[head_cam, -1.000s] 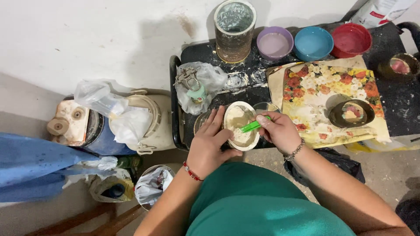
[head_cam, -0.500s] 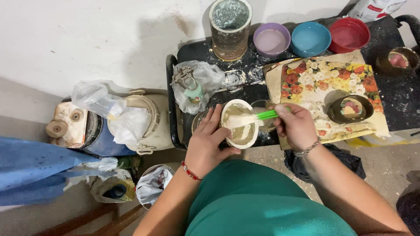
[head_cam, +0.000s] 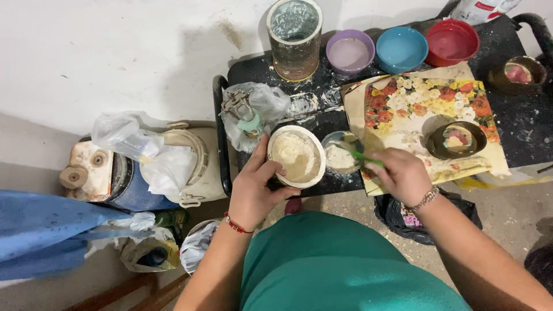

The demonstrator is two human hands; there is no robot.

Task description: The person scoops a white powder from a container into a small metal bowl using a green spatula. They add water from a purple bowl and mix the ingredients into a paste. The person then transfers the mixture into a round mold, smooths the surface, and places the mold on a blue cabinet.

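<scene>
Clutter fills nearly the whole black table (head_cam: 271,69), so open room is scarce: bare black surface shows only in a strip at the right, and the near edge lies just in front of both hands. The left edge of the table meets a dark curved rail (head_cam: 219,138), and beyond it stand a cream lidded container (head_cam: 199,167) and crumpled plastic bags (head_cam: 144,155).

The left hand (head_cam: 253,187) grips the cream bowl (head_cam: 296,156) at the near edge, thumb up along its left rim and fingers curled onto the near rim. The bowl is tilted toward the person and holds pale, pasty powder. The right hand (head_cam: 403,175) is closed around a green-handled tool (head_cam: 364,156), whose tip dips into a small glass bowl (head_cam: 341,152) just right of the cream bowl; that bowl holds white paste.

A flowered sheet (head_cam: 426,115) lies under a dark dish (head_cam: 458,140) with a pinkish lump inside. Along the far edge stand a tall clear jar (head_cam: 295,37) with smeared walls, a purple bowl (head_cam: 349,53) with pale liquid, a blue bowl (head_cam: 401,49) and a red bowl (head_cam: 451,41). A brown cup (head_cam: 521,74) with pink contents sits far right
</scene>
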